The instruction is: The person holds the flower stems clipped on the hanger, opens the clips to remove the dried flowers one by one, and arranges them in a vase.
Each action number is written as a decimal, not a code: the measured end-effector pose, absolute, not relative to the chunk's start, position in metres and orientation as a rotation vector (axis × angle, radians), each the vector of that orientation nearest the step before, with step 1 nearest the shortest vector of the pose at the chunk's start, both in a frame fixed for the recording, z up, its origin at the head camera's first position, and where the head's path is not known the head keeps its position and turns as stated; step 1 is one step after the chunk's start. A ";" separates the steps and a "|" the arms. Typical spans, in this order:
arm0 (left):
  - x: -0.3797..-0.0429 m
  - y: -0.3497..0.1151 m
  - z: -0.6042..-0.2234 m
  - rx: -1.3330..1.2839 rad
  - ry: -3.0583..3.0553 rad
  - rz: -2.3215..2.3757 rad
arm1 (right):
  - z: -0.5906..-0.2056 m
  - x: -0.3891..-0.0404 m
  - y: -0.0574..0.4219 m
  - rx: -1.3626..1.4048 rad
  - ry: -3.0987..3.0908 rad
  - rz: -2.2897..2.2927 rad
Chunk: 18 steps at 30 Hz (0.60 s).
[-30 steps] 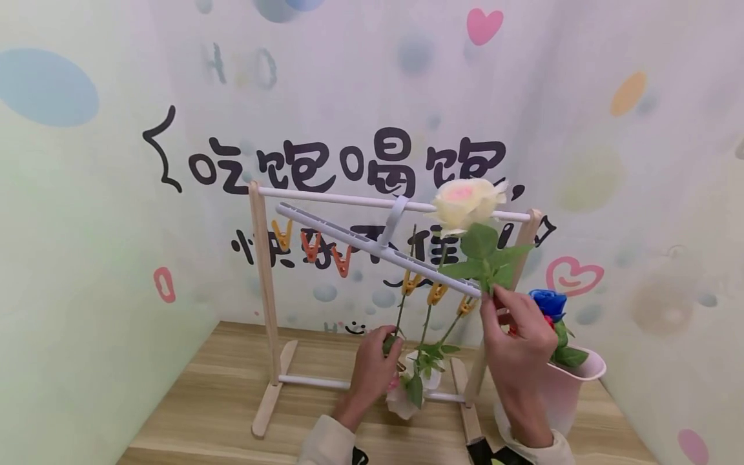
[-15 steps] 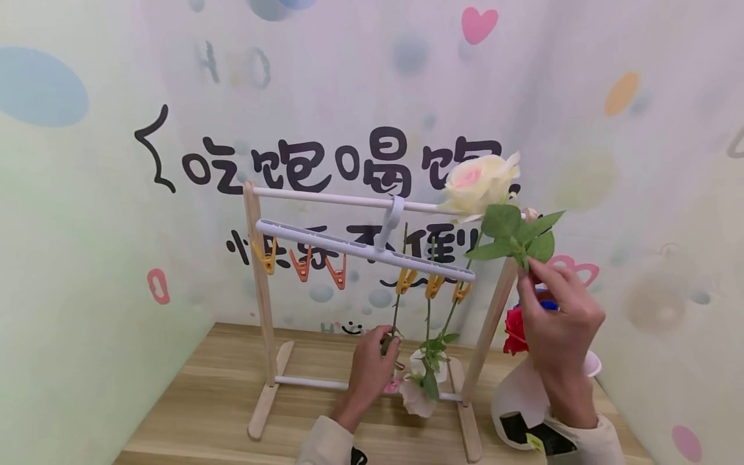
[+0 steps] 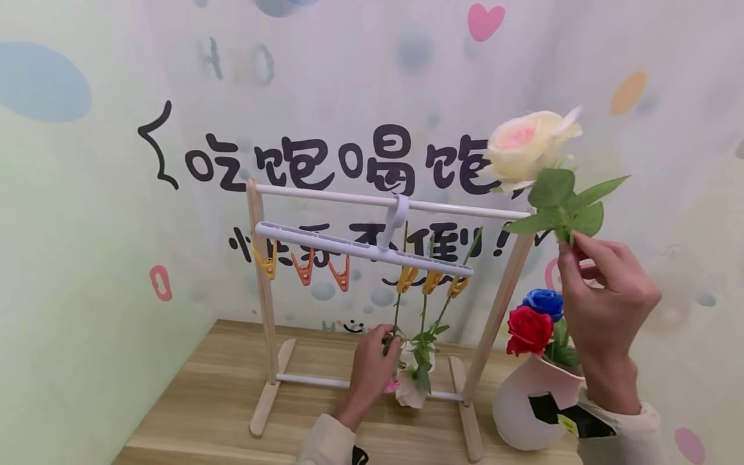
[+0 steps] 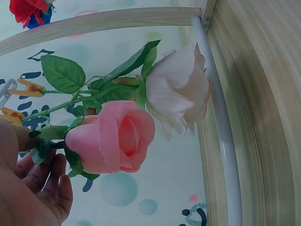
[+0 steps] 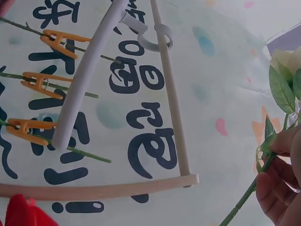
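Raised at the right, my right hand (image 3: 610,300) pinches the stem of a cream rose (image 3: 526,145) with a pale pink centre, bloom upward. Its bare green stem (image 5: 242,200) runs below the fingers in the right wrist view. My left hand (image 3: 374,358) holds a pink rose (image 4: 110,139) just behind its bloom. That rose and paler roses, one a whitish rose (image 4: 176,89), hang bloom down from the grey clip hanger (image 3: 360,250). Three yellow clips (image 3: 431,282) on the hanger's right half grip their stems.
Another yellow clip (image 3: 265,261) and two orange clips (image 3: 303,268) hang unfilled on the left. A wooden rack (image 3: 264,290) with a white top rod (image 3: 325,194) bears the hanger. At right stands a white vase (image 3: 517,407) with a red rose (image 3: 529,330) and a blue rose (image 3: 543,302).
My right hand has carried the cream rose up and right, away from the hanger, uncovering the vase's roses. The hanger has swung nearer level. My left hand stays on the pink rose.
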<state>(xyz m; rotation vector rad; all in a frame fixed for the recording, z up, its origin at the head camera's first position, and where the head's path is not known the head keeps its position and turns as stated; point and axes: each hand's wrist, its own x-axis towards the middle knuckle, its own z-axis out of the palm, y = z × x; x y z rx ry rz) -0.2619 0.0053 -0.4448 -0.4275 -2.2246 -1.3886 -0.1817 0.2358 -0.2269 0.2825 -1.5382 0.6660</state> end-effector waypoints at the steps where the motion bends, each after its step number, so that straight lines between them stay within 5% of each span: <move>1: -0.262 0.005 -0.445 -0.430 -2.222 -1.388 | -0.227 -0.182 0.239 0.281 -1.539 0.664; 18: -0.260 0.007 -0.442 -0.424 -2.220 -1.382 | -0.316 -0.194 0.291 0.132 -1.791 0.612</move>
